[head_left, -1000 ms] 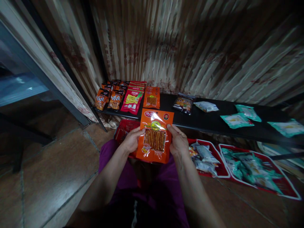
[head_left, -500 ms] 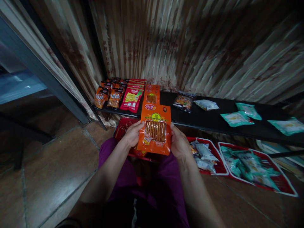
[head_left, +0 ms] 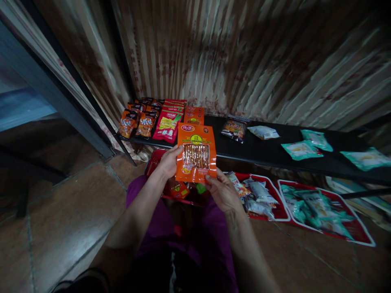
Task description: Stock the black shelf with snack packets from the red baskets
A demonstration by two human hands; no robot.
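Note:
An orange snack packet (head_left: 196,154) with a clear window is held between both hands, face up, over the front edge of the black shelf (head_left: 262,154). My left hand (head_left: 170,162) grips its left edge. At its lower right corner, my right hand (head_left: 224,189) pinches with the thumb on top. Behind it, another orange packet (head_left: 194,114) lies on the shelf, partly covered. Red packets (head_left: 167,126) and black-and-orange packets (head_left: 146,123) lie in rows to the left. Under the hands is a red basket (head_left: 154,160) with more packets inside.
On the shelf further right lie a dark packet (head_left: 234,129), a white packet (head_left: 263,132) and green packets (head_left: 301,150). Two red baskets (head_left: 284,213) of packets stand below the shelf at right. A metal post (head_left: 91,89) rises at left, and a pleated curtain (head_left: 214,53) hangs behind.
The held orange packet has moved up and slightly left, toward the shelf. My right hand has shifted from its right side to its lower right corner. More of the basket's contents show below.

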